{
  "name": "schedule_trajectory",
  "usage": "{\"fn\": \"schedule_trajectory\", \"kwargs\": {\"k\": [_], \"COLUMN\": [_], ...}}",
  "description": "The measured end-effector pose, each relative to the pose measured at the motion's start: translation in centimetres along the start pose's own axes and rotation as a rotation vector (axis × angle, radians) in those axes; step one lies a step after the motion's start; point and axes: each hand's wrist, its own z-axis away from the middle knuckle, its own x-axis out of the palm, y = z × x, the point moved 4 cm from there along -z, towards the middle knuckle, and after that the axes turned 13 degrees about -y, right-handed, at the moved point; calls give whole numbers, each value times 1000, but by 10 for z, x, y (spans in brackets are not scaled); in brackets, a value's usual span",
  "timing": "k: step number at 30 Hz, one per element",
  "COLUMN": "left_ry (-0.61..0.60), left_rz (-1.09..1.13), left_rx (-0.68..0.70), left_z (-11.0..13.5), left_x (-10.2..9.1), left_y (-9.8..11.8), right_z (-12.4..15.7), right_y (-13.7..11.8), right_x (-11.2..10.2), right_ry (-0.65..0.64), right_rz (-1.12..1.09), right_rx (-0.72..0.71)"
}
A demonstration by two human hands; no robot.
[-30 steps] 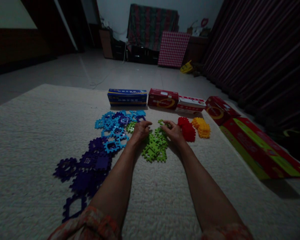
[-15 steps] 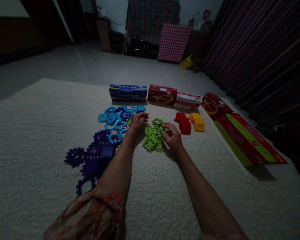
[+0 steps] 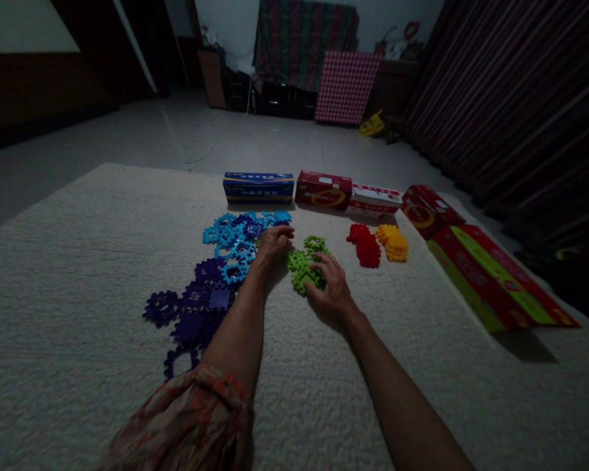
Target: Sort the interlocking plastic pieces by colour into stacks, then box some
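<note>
A careless sweep of the loosely spread right hand point(image 3: 332, 288) could scatter the overlapping green pieces point(image 3: 299, 263) — left hand point(image 3: 273, 244), cannot tell

Bright-green, flat, tooth-edged, plastic-looking pieces point(image 3: 302, 261): your overlapping heap, between your left hand point(image 3: 273, 244) and right hand point(image 3: 332, 288) | far end: you have one open-centred piece point(image 3: 316, 241) | right side: partly hidden by your right hand
</note>
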Motion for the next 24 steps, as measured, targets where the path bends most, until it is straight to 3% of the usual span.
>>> {"fn": "schedule_trajectory", "kwargs": {"k": [6,14,18,24], "left_ry": [-19,-14,-37,-93], "left_rz": [-49,-149,-158,-183], "left_rx": [50,24,16,31], "left_z": [-3,-5,-6,-5], "left_x": [3,2,3,5], "left_y": [-5,-5,-6,-4], "right_z": [-3,-1,-9,-30], "right_y": [15,6,13,47], "right_x": [0,-4,-13,-20], "right_ry": [36,31,150,344], "right_rz": [-52,-1,-119,-228], "right_rx": [24,47,48,267]}}
